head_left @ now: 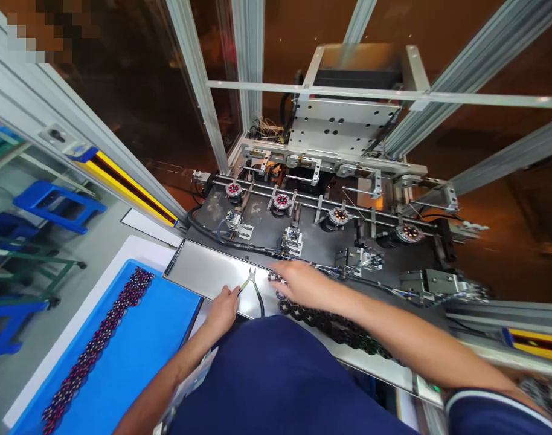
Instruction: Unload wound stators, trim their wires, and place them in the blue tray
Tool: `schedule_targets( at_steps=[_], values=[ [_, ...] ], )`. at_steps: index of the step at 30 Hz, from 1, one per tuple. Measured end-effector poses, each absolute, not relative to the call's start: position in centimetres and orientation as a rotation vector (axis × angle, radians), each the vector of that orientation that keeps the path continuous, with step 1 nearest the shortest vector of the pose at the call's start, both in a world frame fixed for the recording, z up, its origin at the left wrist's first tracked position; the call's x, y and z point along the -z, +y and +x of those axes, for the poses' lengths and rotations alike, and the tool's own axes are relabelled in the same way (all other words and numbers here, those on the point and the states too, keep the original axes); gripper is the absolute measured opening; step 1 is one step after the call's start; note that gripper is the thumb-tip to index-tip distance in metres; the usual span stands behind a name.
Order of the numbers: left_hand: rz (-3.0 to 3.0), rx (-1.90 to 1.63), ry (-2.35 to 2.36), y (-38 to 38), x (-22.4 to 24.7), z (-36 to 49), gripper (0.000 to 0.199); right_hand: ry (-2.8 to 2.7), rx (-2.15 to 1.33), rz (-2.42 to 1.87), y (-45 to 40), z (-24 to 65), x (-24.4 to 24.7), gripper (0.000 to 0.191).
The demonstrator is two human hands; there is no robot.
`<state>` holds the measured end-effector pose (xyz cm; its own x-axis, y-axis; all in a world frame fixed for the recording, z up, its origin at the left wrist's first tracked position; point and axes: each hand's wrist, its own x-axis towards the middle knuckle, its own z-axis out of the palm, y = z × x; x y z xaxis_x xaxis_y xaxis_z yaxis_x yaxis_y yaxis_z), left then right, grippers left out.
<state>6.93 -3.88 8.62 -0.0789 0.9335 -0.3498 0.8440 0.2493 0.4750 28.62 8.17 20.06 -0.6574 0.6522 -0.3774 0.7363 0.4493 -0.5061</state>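
My left hand (222,309) is closed at the end of one handle of the cutting pliers (252,277). The pliers have green and black handles, spread apart, and their jaws point away from me over a bare metal ledge. Further right, my right hand (298,281) reaches in from the side, slightly blurred. Its thumb and fingers close around a small black round part (273,277) at the left end of a row. More of these black round parts (330,320) lie along the ledge below my right forearm, partly hidden by it.
Behind the ledge (194,266) stands a machine bed with several round fixtures (281,202) holding red-and-black parts. A blue tray (153,338) at left carries a long row of similar parts (99,338). Aluminium posts and a yellow light bar (131,187) frame the station. Blue stools (58,202) stand beyond.
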Motion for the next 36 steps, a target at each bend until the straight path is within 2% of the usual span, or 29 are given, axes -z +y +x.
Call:
schedule_targets(
  at_steps=[3, 6, 8, 11, 15, 21, 36],
  values=[
    [1.764, -0.088, 1.984, -1.2, -12.2, 3.8, 0.024, 2.791, 0.651, 1.316, 13.2, 32.5, -22.1, 0.041],
    [1.904, -0.105, 2.118, 5.2, -17.2, -0.3, 0.039, 2.984, 0.162, 1.232, 19.0, 34.7, -22.1, 0.039],
    [2.024, -0.140, 2.163, 11.0, -20.1, -2.2, 0.049, 3.012, 0.081, 1.115, 22.5, 34.5, -21.0, 0.035],
    [2.251, -0.131, 2.041, 19.3, -21.7, -2.5, 0.043, 3.032, 0.121, 1.009, 26.5, 32.7, -18.5, 0.029],
    [2.412, -0.026, 1.865, 25.8, -19.4, -0.9, 0.039, 3.045, 0.177, 1.017, 28.4, 30.6, -15.3, 0.035],
    [2.435, 0.074, 1.756, 28.2, -15.2, -1.6, 0.036, 3.006, 0.327, 1.078, 28.7, 30.5, -13.2, 0.031],
    [2.322, 0.314, 1.638, 32.0, -13.7, -2.2, 0.035, 2.935, 0.503, 1.198, 28.3, 29.9, -12.5, 0.035]
  ],
)
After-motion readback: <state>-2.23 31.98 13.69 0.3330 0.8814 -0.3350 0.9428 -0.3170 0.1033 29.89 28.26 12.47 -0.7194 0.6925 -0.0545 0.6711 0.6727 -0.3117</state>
